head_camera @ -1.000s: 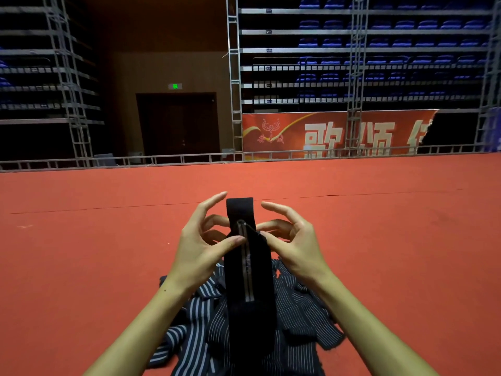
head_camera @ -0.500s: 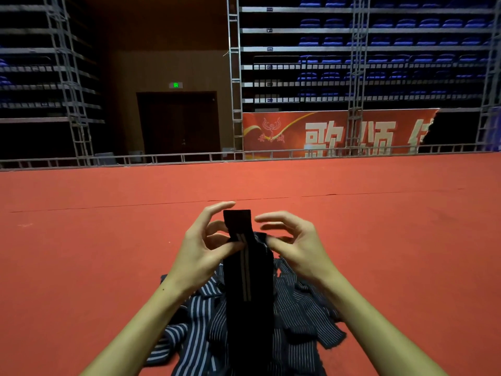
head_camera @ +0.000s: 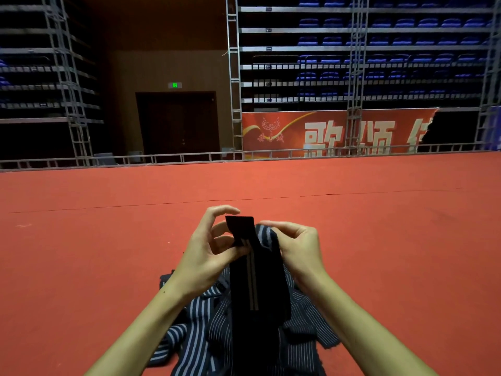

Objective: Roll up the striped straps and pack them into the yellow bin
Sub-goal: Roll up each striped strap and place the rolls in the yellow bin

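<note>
Your left hand (head_camera: 208,253) pinches the top of the dark strap (head_camera: 254,270) between thumb and curled fingers, and your right hand (head_camera: 296,246) grips the same end from the other side, fingers curled round the striped fold. The strap hangs upright between both hands, above the pile of striped straps (head_camera: 200,329) lying on the red carpet (head_camera: 81,253) near its close edge.

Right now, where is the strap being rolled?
In the head view, low centre: the dark strap is pinched between the left hand and right hand, above the striped pile.
</note>
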The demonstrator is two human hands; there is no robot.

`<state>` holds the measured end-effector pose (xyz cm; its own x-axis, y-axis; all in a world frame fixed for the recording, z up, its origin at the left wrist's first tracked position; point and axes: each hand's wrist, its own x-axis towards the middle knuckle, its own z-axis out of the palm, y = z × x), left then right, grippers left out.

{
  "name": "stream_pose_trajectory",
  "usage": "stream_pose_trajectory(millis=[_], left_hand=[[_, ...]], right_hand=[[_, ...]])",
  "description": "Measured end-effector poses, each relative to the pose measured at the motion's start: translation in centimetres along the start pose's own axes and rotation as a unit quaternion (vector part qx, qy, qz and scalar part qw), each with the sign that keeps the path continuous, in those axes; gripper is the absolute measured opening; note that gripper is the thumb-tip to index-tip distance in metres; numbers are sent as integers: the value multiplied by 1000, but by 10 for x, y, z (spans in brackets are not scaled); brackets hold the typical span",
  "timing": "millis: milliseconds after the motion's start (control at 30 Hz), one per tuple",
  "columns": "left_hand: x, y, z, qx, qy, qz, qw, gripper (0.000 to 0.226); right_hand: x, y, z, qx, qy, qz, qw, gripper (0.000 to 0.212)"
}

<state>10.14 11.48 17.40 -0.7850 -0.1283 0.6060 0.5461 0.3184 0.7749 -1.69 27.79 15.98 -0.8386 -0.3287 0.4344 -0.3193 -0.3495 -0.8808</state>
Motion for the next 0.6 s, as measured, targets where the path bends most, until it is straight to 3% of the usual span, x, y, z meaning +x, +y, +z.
stream_pose_trajectory(millis=[100,200,333,433,533,600], left_hand=[[0,-3,-2,-10,7,-10,1000,53],[-3,-7,-7,-13,2,-17,1000,53],[-4,-10,-9,-11,-15,-20,1000,55],[-5,-11,-8,-17,-16,-27,999,57],[-7,-11,-8,-25,-21,-30,999,56],[-6,-11,-8,-25,-12,-32,999,57]], right_hand=[[2,1,-5,20,-36,12,999,19],[6,-2,-16,-45,-95,-77,991,19],[11,-8,-23,-161,-161,-128,965,34],[14,-8,-26,-227,-137,-206,942,24],[21,-9,-33,-301,-98,-339,886,24],[22,-10,-33,-282,-75,-296,909,29]])
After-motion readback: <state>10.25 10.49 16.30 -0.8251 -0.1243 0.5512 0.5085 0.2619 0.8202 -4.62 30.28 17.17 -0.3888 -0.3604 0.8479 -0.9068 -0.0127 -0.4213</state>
